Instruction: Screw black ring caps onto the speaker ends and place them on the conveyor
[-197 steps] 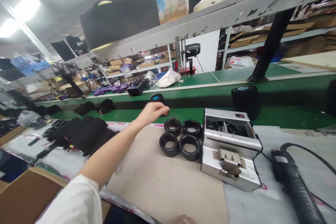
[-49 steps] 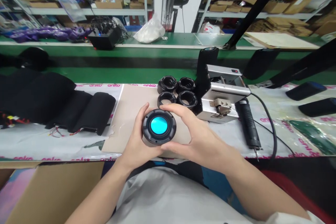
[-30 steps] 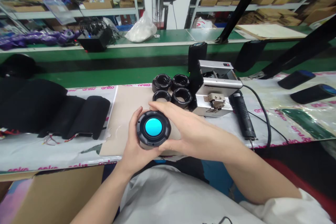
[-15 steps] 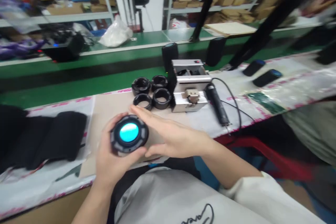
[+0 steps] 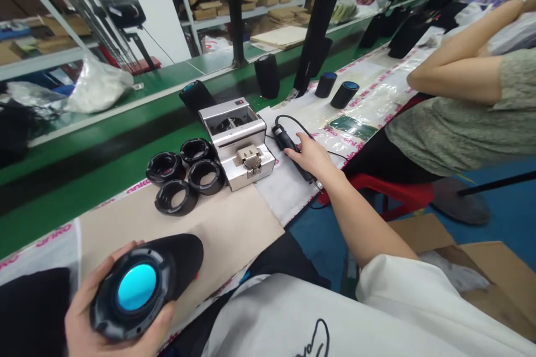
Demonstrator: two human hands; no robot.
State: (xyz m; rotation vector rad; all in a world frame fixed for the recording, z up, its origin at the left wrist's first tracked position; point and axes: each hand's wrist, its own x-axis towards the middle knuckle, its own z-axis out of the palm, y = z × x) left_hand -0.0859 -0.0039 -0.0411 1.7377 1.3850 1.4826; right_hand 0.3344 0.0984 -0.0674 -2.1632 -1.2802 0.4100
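1 speaker in the left hand, pink "anko" print

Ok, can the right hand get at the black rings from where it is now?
Probably yes, but not straight across: the silver benchtop machine stands between the right hand and the black rings, so it would likely have to pass in front, over the cardboard sheet.

A factory assembly line: a green conveyor belt runs from 9 toward 1 o'clock, a co-worker sits at 2 o'clock, and cardboard boxes fill steel shelving at 11 o'clock
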